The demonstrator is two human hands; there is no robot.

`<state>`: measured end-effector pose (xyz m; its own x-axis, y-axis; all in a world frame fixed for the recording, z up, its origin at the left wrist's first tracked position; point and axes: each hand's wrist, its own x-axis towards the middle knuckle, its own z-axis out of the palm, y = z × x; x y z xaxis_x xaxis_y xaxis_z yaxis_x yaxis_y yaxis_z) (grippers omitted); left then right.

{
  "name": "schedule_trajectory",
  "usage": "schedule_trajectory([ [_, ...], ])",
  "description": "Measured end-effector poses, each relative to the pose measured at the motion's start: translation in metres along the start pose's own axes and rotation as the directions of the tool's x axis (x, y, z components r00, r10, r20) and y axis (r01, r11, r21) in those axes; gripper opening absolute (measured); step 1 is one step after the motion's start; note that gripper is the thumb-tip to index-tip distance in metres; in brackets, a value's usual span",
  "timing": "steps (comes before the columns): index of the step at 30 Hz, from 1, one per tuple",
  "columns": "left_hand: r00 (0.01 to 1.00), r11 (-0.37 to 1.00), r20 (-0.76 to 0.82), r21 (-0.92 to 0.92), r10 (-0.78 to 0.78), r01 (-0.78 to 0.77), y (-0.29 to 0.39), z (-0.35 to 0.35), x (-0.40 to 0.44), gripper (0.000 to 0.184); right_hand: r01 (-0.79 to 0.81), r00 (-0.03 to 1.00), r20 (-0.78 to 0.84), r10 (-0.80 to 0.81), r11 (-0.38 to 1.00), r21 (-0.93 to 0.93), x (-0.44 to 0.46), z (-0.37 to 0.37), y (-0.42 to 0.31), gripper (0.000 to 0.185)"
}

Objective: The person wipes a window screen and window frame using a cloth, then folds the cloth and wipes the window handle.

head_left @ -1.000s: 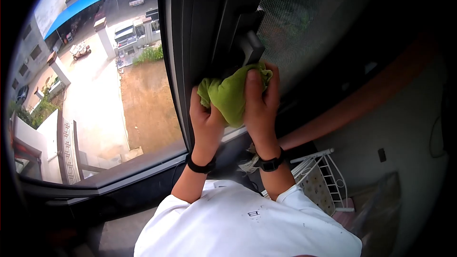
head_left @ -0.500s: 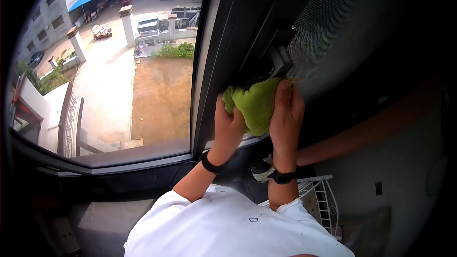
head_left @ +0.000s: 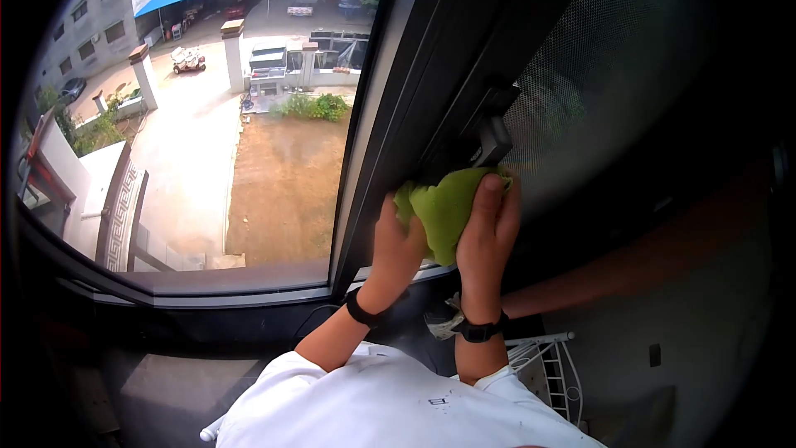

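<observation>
A green cloth (head_left: 448, 214) is bunched between my two hands, against the dark window frame (head_left: 431, 99) just below the black window handle (head_left: 491, 141). My left hand (head_left: 396, 241) grips the cloth's left side, its fingers partly hidden behind the fabric. On the other side, my right hand (head_left: 489, 228) is closed on the cloth with the thumb lying along its upper edge. The cloth covers the part of the frame behind it.
Left of the frame is a large glass pane (head_left: 282, 191) looking down on a yard. A mesh screen (head_left: 572, 91) lies to the right. Below my right forearm stands a white metal rack (head_left: 560, 365). A grey surface (head_left: 186, 390) is at lower left.
The view has tilted, so the window, handle and hands appear lower. Both hands still hold the cloth, close below the handle as before.
</observation>
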<state>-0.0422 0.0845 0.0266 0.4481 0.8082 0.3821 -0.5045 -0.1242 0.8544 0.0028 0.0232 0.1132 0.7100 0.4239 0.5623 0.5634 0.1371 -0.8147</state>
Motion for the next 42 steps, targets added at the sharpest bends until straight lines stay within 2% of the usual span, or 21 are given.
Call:
schedule_trajectory([
  [4, 0.994, 0.992, 0.023, -0.063, -0.104, 0.105, 0.005, -0.002, 0.002, 0.030, 0.091, 0.994, -0.059, -0.090, 0.996, 0.019, -0.004, 0.008, 0.014, 0.040],
  [9, 0.990, 0.995, 0.109, -0.041, -0.088, 0.093, -0.019, -0.006, 0.000, 0.035, -0.010, 0.997, -0.079, 0.016, 0.997, 0.080, -0.024, 0.008, 0.048, 0.041],
  [11, 0.987, 0.989, 0.118, -0.080, -0.112, 0.122, -0.014, -0.002, -0.001, 0.035, 0.100, 0.992, -0.077, -0.104, 0.994, -0.048, -0.018, 0.004, 0.040, 0.044],
  [12, 0.983, 0.982, 0.128, -0.121, -0.130, 0.146, -0.012, -0.001, -0.001, 0.035, 0.094, 0.992, -0.081, -0.098, 0.994, -0.052, -0.013, 0.005, 0.034, 0.044],
  [13, 0.967, 0.954, 0.142, -0.185, -0.212, 0.237, -0.013, -0.001, -0.002, 0.037, 0.232, 0.966, -0.093, -0.240, 0.969, -0.089, -0.004, 0.007, 0.022, 0.048],
  [14, 0.965, 0.952, 0.149, -0.184, -0.217, 0.243, -0.011, -0.001, -0.001, 0.037, 0.367, 0.920, -0.099, -0.380, 0.922, -0.127, 0.002, 0.009, 0.016, 0.053],
  [16, 0.922, 0.897, 0.203, -0.236, -0.331, 0.374, -0.007, -0.003, 0.003, 0.037, 0.389, 0.911, -0.087, -0.404, 0.909, -0.147, 0.007, 0.012, 0.014, 0.055],
  [17, 0.921, 0.897, 0.204, -0.234, -0.331, 0.374, -0.008, -0.005, 0.005, 0.037, 0.418, 0.899, -0.066, -0.432, 0.894, -0.162, 0.009, 0.014, 0.014, 0.058],
  [19, 0.889, 0.856, 0.341, -0.310, -0.307, 0.414, -0.013, -0.008, 0.006, 0.033, 0.410, 0.902, -0.091, -0.421, 0.904, -0.120, 0.009, 0.016, 0.021, 0.060],
  [23, 0.846, 0.812, 0.409, -0.325, -0.342, 0.486, -0.024, -0.011, 0.004, 0.036, 0.332, 0.940, -0.061, -0.335, 0.942, -0.046, -0.001, 0.016, 0.034, 0.067],
  [24, 0.813, 0.817, 0.447, -0.258, -0.373, 0.517, -0.043, -0.012, 0.003, 0.038, 0.327, 0.942, -0.061, -0.329, 0.944, -0.046, -0.005, 0.015, 0.040, 0.067],
  [26, 0.779, 0.821, 0.482, -0.186, -0.402, 0.539, -0.046, -0.013, 0.003, 0.040, 0.355, 0.931, -0.043, -0.362, 0.928, -0.108, -0.008, 0.013, 0.051, 0.071],
  [28, 0.779, 0.753, 0.469, -0.302, -0.417, 0.585, -0.040, -0.009, 0.004, 0.043, 0.409, 0.908, -0.047, -0.416, 0.906, -0.106, 0.000, 0.013, 0.054, 0.075],
  [30, 0.776, 0.753, 0.486, -0.307, -0.402, 0.582, -0.027, -0.004, 0.009, 0.044, 0.445, 0.890, -0.062, -0.453, 0.889, -0.107, 0.009, 0.009, 0.048, 0.078],
  [32, 0.770, 0.772, 0.531, -0.300, -0.353, 0.561, -0.022, 0.002, 0.015, 0.045, 0.611, 0.766, -0.022, -0.643, 0.738, -0.287, 0.029, 0.007, 0.029, 0.082],
  [36, 0.816, 0.865, 0.559, -0.326, -0.148, 0.381, -0.021, 0.008, 0.021, 0.037, 0.652, 0.739, 0.068, -0.671, 0.684, -0.327, 0.036, 0.006, 0.029, 0.085],
  [37, 0.788, 0.790, 0.592, -0.398, -0.167, 0.467, -0.019, 0.011, 0.021, 0.036, 0.652, 0.739, 0.064, -0.671, 0.688, -0.318, 0.037, 0.006, 0.028, 0.085],
  [38, 0.790, 0.795, 0.589, -0.393, -0.169, 0.463, -0.019, 0.011, 0.022, 0.036, 0.673, 0.719, 0.069, -0.692, 0.668, -0.317, 0.037, 0.006, 0.027, 0.085],
  [40, 0.740, 0.883, 0.673, -0.353, 0.011, 0.309, -0.020, 0.012, 0.027, 0.035, 0.695, 0.695, 0.066, -0.715, 0.647, -0.314, 0.039, 0.005, 0.025, 0.085],
  [41, 0.738, 0.886, 0.675, -0.349, 0.012, 0.305, -0.024, 0.012, 0.029, 0.035, 0.716, 0.676, 0.096, -0.731, 0.620, -0.320, 0.040, 0.004, 0.024, 0.085],
  [42, 0.721, 0.832, 0.692, -0.410, 0.017, 0.373, -0.030, 0.013, 0.029, 0.034, 0.734, 0.657, 0.126, -0.743, 0.594, -0.328, 0.041, 0.003, 0.022, 0.086],
])
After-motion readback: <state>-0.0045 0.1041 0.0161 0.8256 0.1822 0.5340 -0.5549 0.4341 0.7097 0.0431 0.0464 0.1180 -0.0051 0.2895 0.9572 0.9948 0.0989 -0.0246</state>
